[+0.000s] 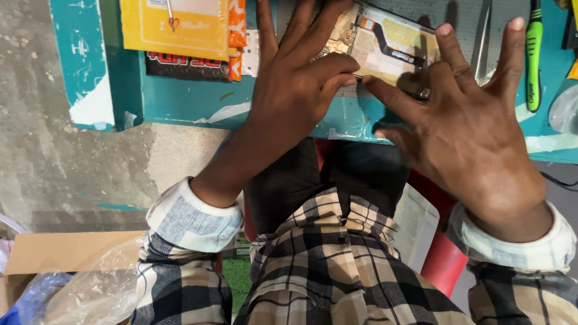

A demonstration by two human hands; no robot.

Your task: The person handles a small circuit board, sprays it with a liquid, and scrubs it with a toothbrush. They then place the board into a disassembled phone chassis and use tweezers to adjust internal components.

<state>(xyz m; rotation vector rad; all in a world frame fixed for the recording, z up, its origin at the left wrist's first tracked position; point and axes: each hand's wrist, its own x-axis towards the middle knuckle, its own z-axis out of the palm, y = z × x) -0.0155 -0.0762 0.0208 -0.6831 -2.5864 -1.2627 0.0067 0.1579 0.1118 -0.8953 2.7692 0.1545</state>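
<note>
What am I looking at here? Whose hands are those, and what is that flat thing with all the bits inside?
There is just one picture, taken by a camera worn on a person's head, so you look down as they do. The left hand and right hand are the person's own, with checked shirt sleeves. Both rest on an opened phone, a flat gadget with its back off, so its inner parts show. The fingertips press on its near edge; neither hand has a closed grip around it. The phone lies on a teal table. Also on the table are a yellow packet on the left and a green-handled tool on the right. Below, a cardboard box sits on the floor.
</note>
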